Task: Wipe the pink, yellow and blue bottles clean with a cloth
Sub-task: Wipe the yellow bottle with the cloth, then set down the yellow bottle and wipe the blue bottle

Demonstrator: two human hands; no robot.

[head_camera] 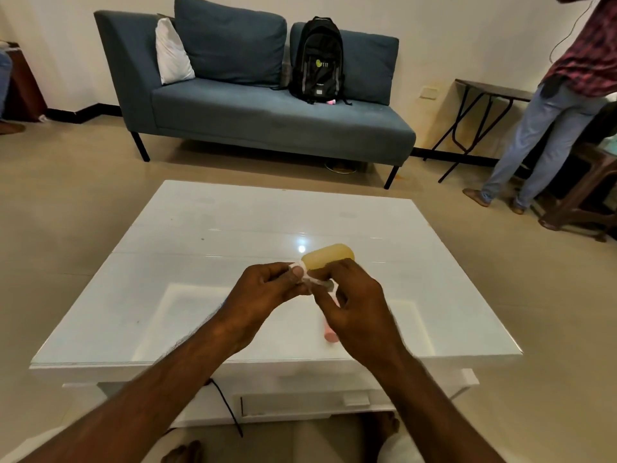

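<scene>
Above the white worktop (pixel 233 235), the right hand (pixel 354 305) grips the yellow bottle (pixel 329 255) while the left hand (pixel 263 295) pinches a white cloth (pixel 305 275) against its near end. A pink bottle (pixel 330 332) lies beneath.

The table (pixel 207 228) is showing a glossy, smooth white top that is reflecting a ceiling light. The yellow bottle (pixel 329 255) is appearing as translucent, matt plastic with a slightly frosted surface. The pink bottle (pixel 331 334) is presenting a smooth plastic finish. The cloth (pixel 309 279) is looking like thin white fabric, crumpled. The sofa (pixel 267 118) is displaying matt, woven blue-grey upholstery. The backpack (pixel 317 61) is showing black synthetic fabric. The floor (pixel 66 195) is appearing as smooth beige tile with a low sheen.
</scene>
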